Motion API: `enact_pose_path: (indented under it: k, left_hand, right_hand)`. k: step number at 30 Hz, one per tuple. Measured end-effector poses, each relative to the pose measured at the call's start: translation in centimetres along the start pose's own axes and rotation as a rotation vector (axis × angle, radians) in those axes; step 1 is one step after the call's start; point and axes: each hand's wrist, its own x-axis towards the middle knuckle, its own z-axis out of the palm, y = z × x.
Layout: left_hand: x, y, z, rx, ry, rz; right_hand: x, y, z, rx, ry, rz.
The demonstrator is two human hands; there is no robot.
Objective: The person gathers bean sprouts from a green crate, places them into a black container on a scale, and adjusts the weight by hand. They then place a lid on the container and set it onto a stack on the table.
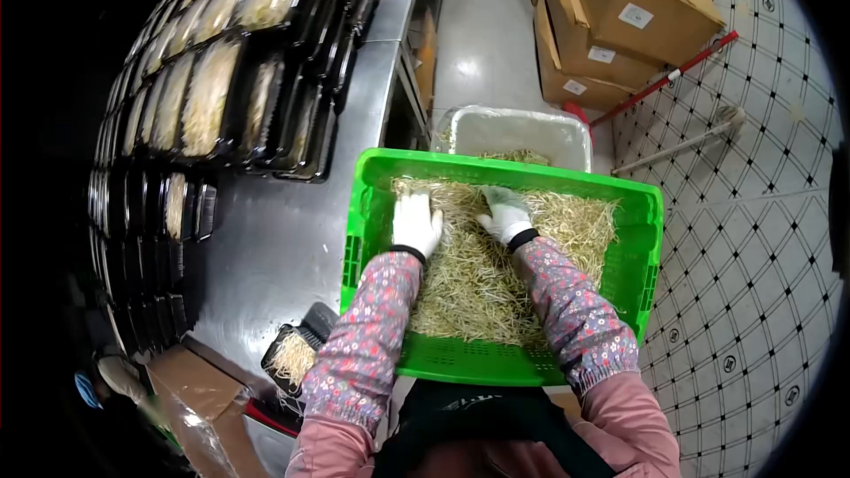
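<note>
A green plastic crate (pixel 509 376) with perforated walls holds a thick layer of pale bean sprouts (pixel 469 292). Both of my hands wear white gloves and are at the far side of the crate. My left hand (pixel 414 223) lies on the sprouts near the left wall, fingers stretched forward and thumb apart. Close by on its right, my right hand (pixel 506 214) reaches into the sprouts with thumb and fingers apart; its fingertips are partly hidden among the strands.
Stacked black trays of sprouts (pixel 211 97) stand on the steel table (pixel 257 248) at left. One black tray with sprouts (pixel 292 358) sits near my left forearm. Behind the crate is a white tub (pixel 522 128). Cardboard boxes (pixel 620 26) and a red pole (pixel 673 75) are at back right.
</note>
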Motion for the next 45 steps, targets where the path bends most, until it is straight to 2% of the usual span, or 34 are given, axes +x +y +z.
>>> enact_pose_path:
  k: [1, 3, 6, 10, 12, 15, 17, 18, 19, 20, 21, 23, 25, 26, 27, 29, 31, 33, 34, 35, 37, 38, 39, 40, 41, 42, 43, 44, 45]
  left_hand:
    - [2.4, -0.7, 2.2, 0.133, -0.01, 0.012]
    - [3.4, -2.0, 4.0, 0.189, -0.087, -0.014]
    - [3.5, -2.5, 5.0, 0.15, -0.081, -0.017]
    - [2.5, -1.3, 4.0, 0.164, -0.136, -0.003]
    - [0.3, -0.9, 3.2, 0.114, -0.031, 0.099]
    - [-1.4, -0.8, 2.6, 0.108, -0.001, 0.185]
    - [-0.5, -1.6, 2.6, 0.046, -0.061, 0.103]
    - [0.9, -1.9, 2.8, 0.027, -0.062, 0.069]
    - [2.4, -2.0, 2.9, 0.003, -0.062, 0.032]
    - [3.5, -2.2, 2.9, 0.0, -0.184, -0.047]
    - [3.7, -3.5, 4.6, 0.069, -0.187, -0.031]
    - [4.1, -3.3, 4.7, 0.108, -0.314, -0.107]
    - [1.6, -2.7, 4.4, 0.099, -0.29, -0.03]
    - [-0.7, -2.7, 4.2, 0.158, -0.27, 0.035]
    - [-3.3, -2.0, 3.3, 0.215, -0.256, 0.1]
    - [-8.3, 0.5, 0.8, 0.077, -0.173, 0.013]
    - [-13.5, 1.6, -2.9, 0.081, -0.478, 0.061]
    - [-17.0, 1.5, -6.0, 0.04, -0.832, 0.141]
    - [-16.8, 1.7, -7.7, 0.033, -1.041, 0.146]
    - [-16.4, 1.9, -9.6, 0.037, -1.059, 0.178]
    - [-13.5, 1.1, -11.3, -0.314, -1.214, -0.077]
    - [-11.9, 1.0, -11.3, -0.243, -1.085, -0.094]
    - [-9.9, 1.5, -11.4, -0.319, -0.875, -0.163]
    - [-8.1, 1.6, -10.2, -0.467, -0.584, -0.099]
    - [-6.0, 1.0, -7.8, -0.44, -0.469, -0.116]
    - [-4.1, 0.5, -5.0, -0.359, -0.212, 0.007]
    - [-3.2, -0.2, -2.3, -0.273, 0.047, 0.126]
    - [-3.2, -1.1, 0.2, -0.141, -0.005, 0.051]
    - [-3.3, -1.8, 1.9, -0.009, -0.059, -0.02]
  right_hand:
    - [0.5, -0.7, 0.1, -0.094, -0.077, 0.063]
    - [0.5, -0.3, 2.1, -0.112, 0.224, -0.019]
    - [1.7, -1.5, 0.2, -0.025, -0.04, 0.109]
    - [2.0, -1.4, -2.0, -0.016, -0.257, 0.059]
    - [0.8, -1.2, -1.8, -0.021, -0.223, 0.027]
    - [-0.3, -0.5, -0.5, 0.007, -0.081, -0.051]
    - [0.1, -0.2, 0.2, 0.005, -0.006, -0.078]
    - [1.1, -0.8, -0.8, 0.04, -0.173, -0.009]
    - [1.8, -1.0, -0.9, 0.063, -0.128, 0.02]
    - [2.0, -1.1, -0.7, 0.084, -0.088, 0.05]
    - [2.2, -1.3, -0.5, 0.105, -0.052, 0.079]
    - [2.4, -1.6, -0.9, 0.097, -0.116, 0.073]
    - [1.7, -1.8, -0.2, 0.106, -0.208, 0.035]
    - [0.0, -1.9, 0.2, 0.039, -0.129, -0.095]
    - [-2.6, -2.7, 0.2, 0.101, -0.051, -0.115]
    - [-7.3, -2.8, 3.2, 0.008, 0.23, -0.324]
    - [-12.7, -3.9, 3.7, -0.086, 0.18, -0.364]
    - [-17.2, -3.9, 3.5, 0.045, -0.129, -0.363]
    - [-18.4, -3.9, 2.6, 0.009, -0.259, -0.404]
    - [-18.8, -3.7, 1.3, -0.009, -0.326, -0.461]
    - [-17.3, -2.2, 0.5, 0.28, -0.43, -0.49]
    - [-15.7, -2.7, -2.8, 0.349, -0.436, -0.359]
    - [-13.2, -2.6, -3.2, 0.329, -0.4, -0.248]
    - [-10.6, -3.6, -5.2, 0.356, -0.323, -0.124]
    - [-7.3, -3.0, -3.8, 0.342, -0.212, -0.154]
    - [-4.8, -2.8, -1.7, 0.315, 0.131, -0.286]
    - [-2.5, -3.5, -1.9, 0.195, 0.038, -0.198]
    - [-0.9, -4.1, -0.7, 0.168, -0.078, -0.064]
    - [1.0, -2.1, 6.6, -0.084, 0.4, -0.191]
